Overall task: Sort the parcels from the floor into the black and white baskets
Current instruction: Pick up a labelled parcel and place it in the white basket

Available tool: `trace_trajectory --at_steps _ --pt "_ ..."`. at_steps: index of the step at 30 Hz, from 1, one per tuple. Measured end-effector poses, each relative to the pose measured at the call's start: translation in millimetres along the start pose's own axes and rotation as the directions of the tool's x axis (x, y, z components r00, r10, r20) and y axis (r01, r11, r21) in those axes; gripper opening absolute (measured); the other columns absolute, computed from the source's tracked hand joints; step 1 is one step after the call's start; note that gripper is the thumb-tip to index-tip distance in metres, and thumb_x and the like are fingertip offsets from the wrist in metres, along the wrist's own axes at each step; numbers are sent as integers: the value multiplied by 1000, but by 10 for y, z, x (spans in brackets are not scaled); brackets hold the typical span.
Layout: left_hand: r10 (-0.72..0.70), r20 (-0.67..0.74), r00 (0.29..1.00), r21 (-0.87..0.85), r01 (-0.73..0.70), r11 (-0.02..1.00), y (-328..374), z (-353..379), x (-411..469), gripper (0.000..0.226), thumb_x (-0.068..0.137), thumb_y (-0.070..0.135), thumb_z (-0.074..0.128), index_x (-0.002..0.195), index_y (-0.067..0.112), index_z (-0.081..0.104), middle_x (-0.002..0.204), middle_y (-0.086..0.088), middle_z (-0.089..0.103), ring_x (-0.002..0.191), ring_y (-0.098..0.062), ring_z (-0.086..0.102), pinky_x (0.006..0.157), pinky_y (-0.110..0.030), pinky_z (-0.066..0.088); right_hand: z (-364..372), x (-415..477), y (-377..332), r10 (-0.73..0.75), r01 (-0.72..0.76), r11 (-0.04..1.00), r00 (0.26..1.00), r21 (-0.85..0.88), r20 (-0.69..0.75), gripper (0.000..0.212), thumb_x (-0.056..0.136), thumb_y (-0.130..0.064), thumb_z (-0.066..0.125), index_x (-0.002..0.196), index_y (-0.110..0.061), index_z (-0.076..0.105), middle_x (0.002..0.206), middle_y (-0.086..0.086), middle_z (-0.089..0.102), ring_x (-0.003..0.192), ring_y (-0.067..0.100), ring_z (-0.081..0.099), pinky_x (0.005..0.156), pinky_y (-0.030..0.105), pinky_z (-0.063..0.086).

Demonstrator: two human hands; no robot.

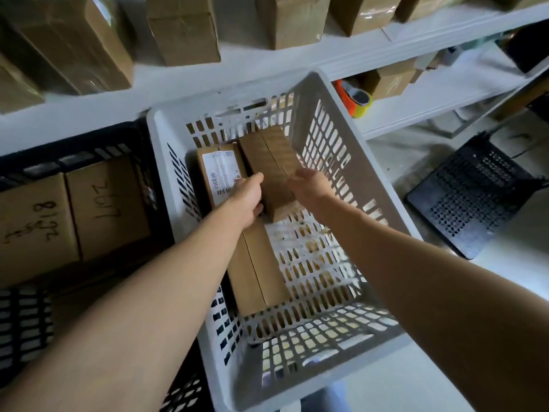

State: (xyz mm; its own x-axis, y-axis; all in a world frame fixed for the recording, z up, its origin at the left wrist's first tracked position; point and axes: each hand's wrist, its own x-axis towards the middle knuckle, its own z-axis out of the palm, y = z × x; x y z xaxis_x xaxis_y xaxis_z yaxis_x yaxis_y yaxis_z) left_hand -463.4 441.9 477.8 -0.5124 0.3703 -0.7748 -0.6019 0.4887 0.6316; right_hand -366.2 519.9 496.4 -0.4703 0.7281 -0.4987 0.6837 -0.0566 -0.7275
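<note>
Reaching into the white basket [162, 120], both hands clamp 1 brown parcel [276, 162] between them: the left hand [248, 200] curls its fingers round the near left edge, and the right hand [309, 185] grips the right side. The parcel is held inside the basket, its far end near the back wall. Just left of it lies a labelled parcel [218, 173] whose white shipping label and barcodes are too small to read. A plain parcel [255, 272] lies under the left wrist. Beside the white basket, the black basket [74, 141] holds 2 boxes [104, 209] with handwritten numerals that are not clearly legible. Cardboard cartons [184, 34] line the white shelf [267, 60], and an orange tape dispenser [352, 99] sits on a lower shelf to the right.
</note>
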Motion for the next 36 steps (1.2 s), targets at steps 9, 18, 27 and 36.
trace_trajectory --at_steps 9,18,27,36 --pt "-25 32 999 -83 28 996 -139 172 306 42 96 44 44 125 16 57 123 -5 62 110 -25 59 78 -34 49 105 291 305 -18 28 990 997 -140 77 56 87 -26 63 135 -10 40 123 9 55 109 24 54 83 25 41" --pt "72 66 995 66 -77 995 -146 491 229 54 95 51 39 130 13 57 138 -4 53 125 -26 49 108 -46 36 1 436 542 36 -35 987 999 -157 3 78 70 -42 75 134 -20 36 132 10 42 121 28 44 103 41 40" --pt "-15 -20 1000 13 15 1000 -228 249 383 38 97 39 45 121 12 56 97 1 60 88 -13 54 90 -36 43 46 484 604 39 -41 985 999 166 17 61 75 -28 72 128 -18 44 124 6 51 109 22 55 97 32 48" --pt "-91 -54 994 -55 89 995 -309 296 444 42 97 36 47 132 13 48 142 -9 48 130 -27 45 110 -46 33 -90 600 715 32 -33 998 999 -59 -19 39 94 -6 33 128 -17 51 113 6 61 91 20 54 67 23 42"
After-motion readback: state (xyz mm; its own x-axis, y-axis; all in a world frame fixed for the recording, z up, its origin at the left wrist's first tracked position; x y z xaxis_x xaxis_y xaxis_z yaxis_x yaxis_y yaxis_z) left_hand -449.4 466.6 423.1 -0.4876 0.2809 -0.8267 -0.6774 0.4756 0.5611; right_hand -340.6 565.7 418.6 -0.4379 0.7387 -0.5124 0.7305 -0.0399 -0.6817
